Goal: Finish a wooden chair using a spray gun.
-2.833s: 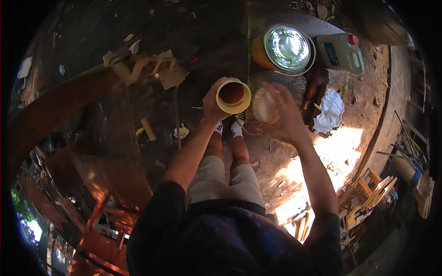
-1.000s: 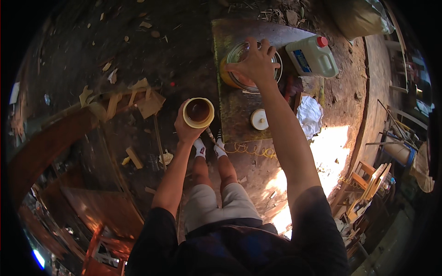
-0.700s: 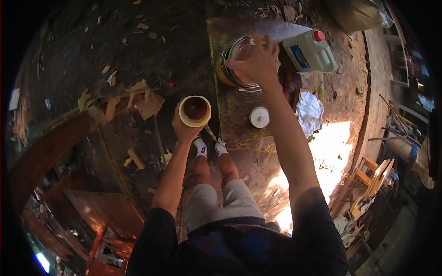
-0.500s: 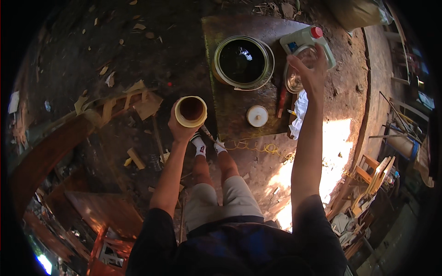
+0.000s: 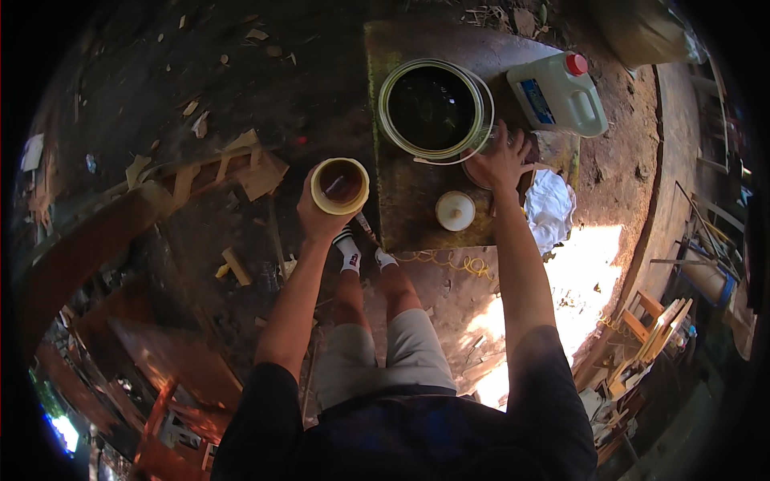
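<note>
My left hand (image 5: 318,212) is wrapped round a cream-coloured cup (image 5: 362,183) with dark brown liquid inside, held upright left of the board. My right hand (image 5: 500,163) is closed round a clear, round container (image 5: 486,143), mostly hidden under the palm and fingers, low beside the bucket's right rim. The open metal bucket (image 5: 381,112) holds dark liquid and has a wire handle. Below it on the board lies a round white lid (image 5: 455,211) with a knob. A whitish jug (image 5: 553,94) with a red cap stands beyond my right hand.
The stained board (image 5: 401,232) lies on the earth floor. A crumpled white cloth (image 5: 549,207) is at its right edge. A yellow coiled hose (image 5: 449,261) runs below it. Wood scraps (image 5: 261,172) and a curved wooden piece (image 5: 88,248) lie at left.
My right hand has moved left and nearer, from in front of the jug to beside the bucket, with the clear container. The jug now shows fully. My left hand still holds the cup.
</note>
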Tool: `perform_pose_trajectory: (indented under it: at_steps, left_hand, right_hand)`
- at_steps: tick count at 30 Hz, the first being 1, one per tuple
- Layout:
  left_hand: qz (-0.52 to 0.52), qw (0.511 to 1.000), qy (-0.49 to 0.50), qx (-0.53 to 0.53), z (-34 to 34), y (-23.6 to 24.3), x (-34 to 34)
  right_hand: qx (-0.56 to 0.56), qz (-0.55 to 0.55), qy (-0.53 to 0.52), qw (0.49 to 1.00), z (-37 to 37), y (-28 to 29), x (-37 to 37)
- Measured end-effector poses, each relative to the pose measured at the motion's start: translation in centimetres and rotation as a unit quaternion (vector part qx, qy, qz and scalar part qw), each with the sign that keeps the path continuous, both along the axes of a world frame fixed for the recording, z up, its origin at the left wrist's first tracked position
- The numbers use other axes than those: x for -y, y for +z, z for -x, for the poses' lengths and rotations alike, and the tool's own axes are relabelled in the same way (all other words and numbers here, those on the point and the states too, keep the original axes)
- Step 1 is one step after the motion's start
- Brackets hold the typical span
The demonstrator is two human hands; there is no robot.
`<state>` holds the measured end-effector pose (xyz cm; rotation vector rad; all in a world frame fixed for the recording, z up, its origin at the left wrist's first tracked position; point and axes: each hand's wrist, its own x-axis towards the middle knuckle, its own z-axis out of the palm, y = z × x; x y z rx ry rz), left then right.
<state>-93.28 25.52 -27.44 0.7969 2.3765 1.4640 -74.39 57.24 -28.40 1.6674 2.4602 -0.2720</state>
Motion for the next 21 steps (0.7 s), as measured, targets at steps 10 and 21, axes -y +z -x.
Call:
perform_pose_trajectory:
  at_steps: [10, 21]
  left_hand:
    - [-0.004, 0.998, 0.037, -0.06, 3.9, -0.4, -1.4]
    - [0.001, 0.998, -0.006, -0.058, 5.9, -1.9, -2.7]
  right_hand:
    - [-0.505, 0.422, -0.192, 0.728, 4.8, 7.0, -2.0]
    - [-0.564, 0.303, -0.188, 0.745, 7.7, 5.4, -2.5]
